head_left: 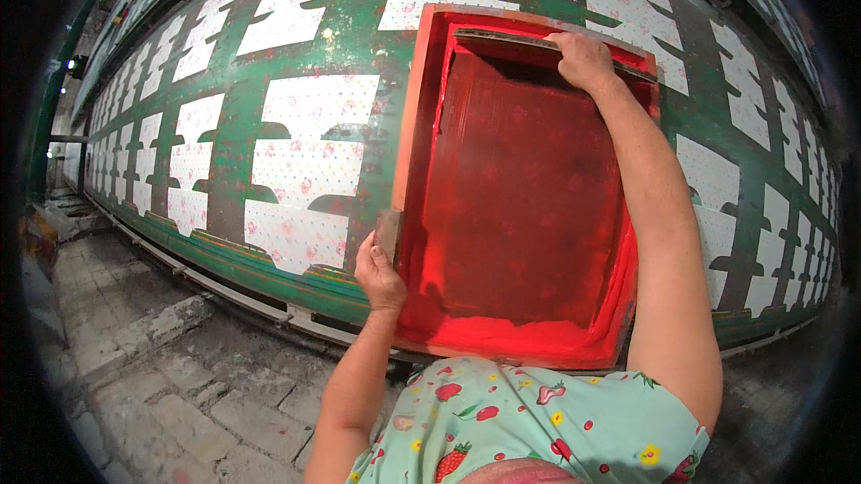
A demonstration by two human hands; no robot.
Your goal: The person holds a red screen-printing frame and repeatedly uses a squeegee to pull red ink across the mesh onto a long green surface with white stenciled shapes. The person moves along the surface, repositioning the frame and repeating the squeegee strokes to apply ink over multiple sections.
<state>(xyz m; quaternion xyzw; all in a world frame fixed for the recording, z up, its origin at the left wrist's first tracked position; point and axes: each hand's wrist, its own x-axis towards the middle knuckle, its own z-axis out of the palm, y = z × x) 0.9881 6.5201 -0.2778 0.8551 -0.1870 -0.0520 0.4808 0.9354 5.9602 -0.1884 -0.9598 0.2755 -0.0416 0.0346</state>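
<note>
A large screen-printing frame (410, 152) lies on the long green table, its inner edges coated with bright red ink (475, 333). Dark red mesh (529, 206) fills its middle. At the far end of the frame, my right hand (585, 61) is closed around a long, thin squeegee (502, 38) that spans nearly the full width. My right forearm reaches over the frame's right side. My left hand (380, 276) grips a small wooden block (387, 231) on the frame's left side, thumb toward me. The fabric under the mesh is hidden.
White cut fabric pieces with small dots and pink flowers (309, 161) lie in rows along the green table (229, 197), left and right of the frame. A rail (269, 309) runs along the table's near edge. Below is a worn brick floor (179, 412).
</note>
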